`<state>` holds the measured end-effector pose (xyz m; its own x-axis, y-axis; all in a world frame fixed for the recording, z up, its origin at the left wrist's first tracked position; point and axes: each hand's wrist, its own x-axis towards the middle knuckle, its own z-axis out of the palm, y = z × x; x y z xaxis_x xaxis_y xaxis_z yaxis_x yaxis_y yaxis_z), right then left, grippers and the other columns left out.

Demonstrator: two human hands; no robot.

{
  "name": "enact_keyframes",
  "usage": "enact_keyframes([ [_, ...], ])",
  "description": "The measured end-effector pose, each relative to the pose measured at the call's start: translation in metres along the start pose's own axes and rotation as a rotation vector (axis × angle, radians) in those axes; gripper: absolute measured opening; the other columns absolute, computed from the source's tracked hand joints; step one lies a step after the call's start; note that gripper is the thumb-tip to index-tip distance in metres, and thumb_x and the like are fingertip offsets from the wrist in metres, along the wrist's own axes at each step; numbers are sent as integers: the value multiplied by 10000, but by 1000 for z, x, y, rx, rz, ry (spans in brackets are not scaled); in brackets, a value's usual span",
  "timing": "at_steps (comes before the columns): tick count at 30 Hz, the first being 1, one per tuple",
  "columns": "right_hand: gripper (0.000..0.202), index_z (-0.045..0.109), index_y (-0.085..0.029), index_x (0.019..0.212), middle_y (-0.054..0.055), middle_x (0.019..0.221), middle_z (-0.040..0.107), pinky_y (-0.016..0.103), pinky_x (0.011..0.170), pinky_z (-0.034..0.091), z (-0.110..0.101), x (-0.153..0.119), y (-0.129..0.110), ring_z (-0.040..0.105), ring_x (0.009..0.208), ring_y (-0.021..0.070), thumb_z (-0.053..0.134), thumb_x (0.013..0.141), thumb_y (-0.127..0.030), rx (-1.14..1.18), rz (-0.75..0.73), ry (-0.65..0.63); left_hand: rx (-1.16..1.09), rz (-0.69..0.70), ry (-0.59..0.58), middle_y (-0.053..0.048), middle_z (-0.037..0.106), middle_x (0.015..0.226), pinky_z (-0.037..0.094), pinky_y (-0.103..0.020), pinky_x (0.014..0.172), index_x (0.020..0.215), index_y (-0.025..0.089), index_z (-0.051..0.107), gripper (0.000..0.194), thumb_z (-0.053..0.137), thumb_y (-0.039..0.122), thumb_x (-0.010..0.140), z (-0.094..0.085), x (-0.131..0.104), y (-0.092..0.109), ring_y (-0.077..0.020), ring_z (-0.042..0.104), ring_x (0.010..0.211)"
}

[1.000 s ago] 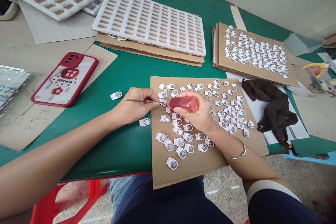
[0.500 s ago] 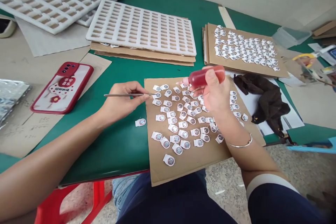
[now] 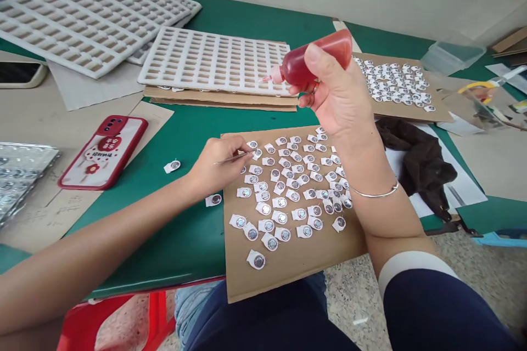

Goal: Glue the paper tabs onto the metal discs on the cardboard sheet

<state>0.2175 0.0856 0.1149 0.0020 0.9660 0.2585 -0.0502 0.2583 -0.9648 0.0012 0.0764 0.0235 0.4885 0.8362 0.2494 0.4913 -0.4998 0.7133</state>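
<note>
In my left hand (image 3: 220, 163) is a pair of slim metal tweezers (image 3: 233, 159), its fingers pinched round them. Their tip reaches a small white tab with a round metal disc (image 3: 256, 154) near the upper left of a cardboard sheet (image 3: 284, 277). My right hand (image 3: 343, 96) grips a squeeze bottle of red liquid (image 3: 295, 66). The bottle is tilted, its pale nozzle pointing left and slightly down, well above the sheet. Many similar disc tabs (image 3: 280, 203) lie spread over the cardboard, some of them hidden behind my right forearm.
Two loose tabs lie on the green table, one by the sheet (image 3: 213, 200), another farther left (image 3: 172, 166). White slotted trays (image 3: 214, 60) rest at the back. A red-cased phone (image 3: 102, 152) is at left; a dark cloth (image 3: 424, 162) and a second tab-covered board (image 3: 438, 107) are at right.
My right hand has lifted the bottle up and away from the sheet. My left hand has moved right over the sheet's edge, and a loose tab shows on the table. The view has shifted slightly.
</note>
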Motion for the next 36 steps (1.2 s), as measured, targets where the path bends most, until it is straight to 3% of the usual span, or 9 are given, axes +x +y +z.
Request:
enact_keyframes([
  [3, 322, 581, -253, 869, 19, 861, 629, 250, 444, 396, -4, 6, -2, 545, 648, 155, 600, 778, -562, -1, -52, 12, 31, 12, 7, -32, 668, 736, 416, -264, 548, 763, 169, 657, 66, 603, 205, 771, 9, 6, -4, -138, 573, 641],
  [7, 361, 579, -278, 816, 31, 774, 608, 278, 442, 381, -16, 10, -2, 513, 628, 179, 580, 729, -628, -55, -39, 41, -22, -63, 19, -37, 676, 761, 442, -261, 574, 747, 164, 656, 58, 616, 204, 759, 16, 13, -10, -147, 602, 678],
  [11, 339, 571, -265, 831, 36, 774, 595, 276, 461, 365, -23, 10, -3, 523, 646, 175, 574, 764, -597, -20, -52, 100, -57, -88, 9, -39, 685, 769, 454, -262, 579, 739, 165, 657, 58, 633, 218, 749, 20, 17, -15, -152, 617, 686],
  [17, 381, 524, -210, 805, 40, 785, 589, 231, 444, 326, -24, 11, -7, 523, 599, 136, 500, 837, -589, 78, -144, 175, -256, -216, 26, -58, 703, 863, 502, -282, 648, 786, 167, 641, 120, 652, 282, 754, 24, 29, -9, -173, 652, 773],
  [22, 445, 551, -186, 760, 81, 780, 591, 231, 406, 289, -30, 14, -13, 481, 544, 136, 402, 862, -592, 28, -181, 238, -455, -308, -32, -86, 705, 815, 519, -299, 624, 776, 154, 594, 162, 677, 285, 731, 24, 44, -2, -198, 670, 764],
  [27, 407, 608, -242, 745, 78, 838, 610, 281, 459, 316, -34, 2, -26, 487, 626, 183, 371, 887, -541, -44, -285, 161, -505, -325, -77, -88, 700, 746, 519, -299, 623, 775, 145, 584, 172, 682, 278, 725, 29, 53, -5, -201, 675, 752],
  [32, 437, 607, -282, 749, 54, 907, 597, 291, 467, 340, -43, -7, -36, 544, 743, 227, 495, 755, -704, -9, -275, 184, -487, -325, -91, -101, 699, 734, 508, -268, 589, 773, 128, 584, 188, 688, 275, 718, 33, 53, 1, -185, 674, 717],
  [36, 597, 599, -248, 756, 69, 935, 598, 279, 465, 360, -46, -7, -39, 553, 730, 210, 377, 738, -802, 45, -241, 236, -468, -335, -126, -100, 703, 735, 508, -255, 555, 772, 124, 585, 188, 679, 280, 723, 35, 51, 5, -175, 675, 678],
])
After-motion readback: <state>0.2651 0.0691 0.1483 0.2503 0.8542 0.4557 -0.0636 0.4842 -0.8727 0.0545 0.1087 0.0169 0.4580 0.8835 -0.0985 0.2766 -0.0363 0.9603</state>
